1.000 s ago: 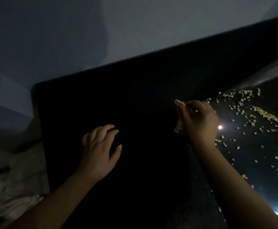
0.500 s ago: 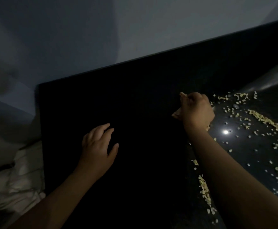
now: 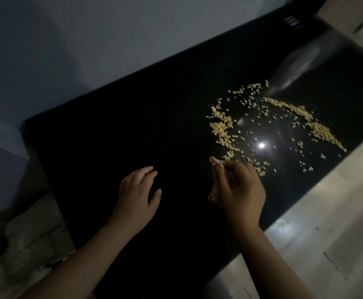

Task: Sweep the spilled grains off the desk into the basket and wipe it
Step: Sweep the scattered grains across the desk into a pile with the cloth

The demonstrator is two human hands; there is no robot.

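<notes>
in a dim room, a grey wall (image 3: pixel 90 39) rises behind a glossy black desk (image 3: pixel 111 137) that runs aslant from lower left to upper right. at far left, beside the desk's end, lies a pale crumpled cloth (image 3: pixel 25 234), too dark to make out further.

the person's left hand (image 3: pixel 136 195) rests palm down on the bare dark part of the desk, fingers relaxed and slightly spread, thumb out to the side, grasping nothing.

just to its right, apart from it, the right hand (image 3: pixel 239 188) is over the desk with its fingers curled round a pale piece (image 3: pixel 214 161), one end poking out above the fist and another below it; whether this is card or cloth cannot be told.

the grains (image 3: pixel 221 126) lie on the right part of the desk, beyond and to the right of the right hand. they form one thick ridge curving down toward the knuckles, its nearest grains just beside the fist, and a second ridge nearer the desk's front edge, with loose grains scattered between the two. a bright light reflection (image 3: pixel 261 145) shines on the desk among them.

at far right, a pale tiled floor (image 3: pixel 331 212) shows past the desk's edge.
</notes>
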